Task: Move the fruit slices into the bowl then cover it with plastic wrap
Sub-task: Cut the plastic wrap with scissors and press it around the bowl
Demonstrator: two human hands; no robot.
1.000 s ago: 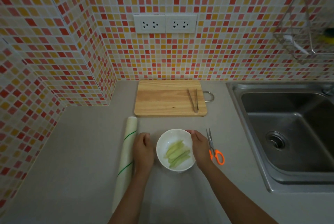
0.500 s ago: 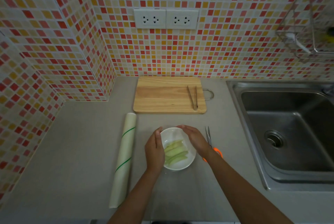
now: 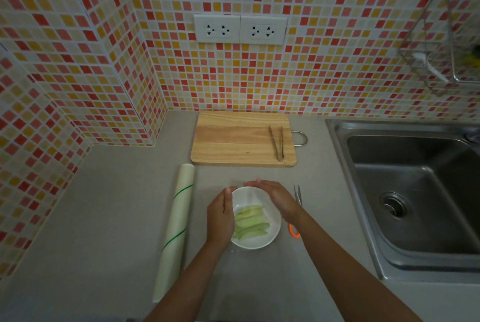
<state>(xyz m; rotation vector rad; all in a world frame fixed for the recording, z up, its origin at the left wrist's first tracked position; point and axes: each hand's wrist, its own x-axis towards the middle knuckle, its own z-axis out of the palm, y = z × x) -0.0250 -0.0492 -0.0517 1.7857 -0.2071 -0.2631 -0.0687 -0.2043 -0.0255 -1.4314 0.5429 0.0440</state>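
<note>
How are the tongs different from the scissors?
The tongs lie on the wooden cutting board; the scissors lie on the counter beside the bowl. The tongs are all metal; the scissors have orange handles. The tongs show whole; the right arm hides part of the scissors. Both have two thin metal prongs.

Both forearms reach forward from the lower edge. The left hand (image 3: 220,218) lies flat-fingered along the left rim of the bowl (image 3: 274,237); the right hand (image 3: 275,198) slants across its far right rim, fingers straight and together.
</note>
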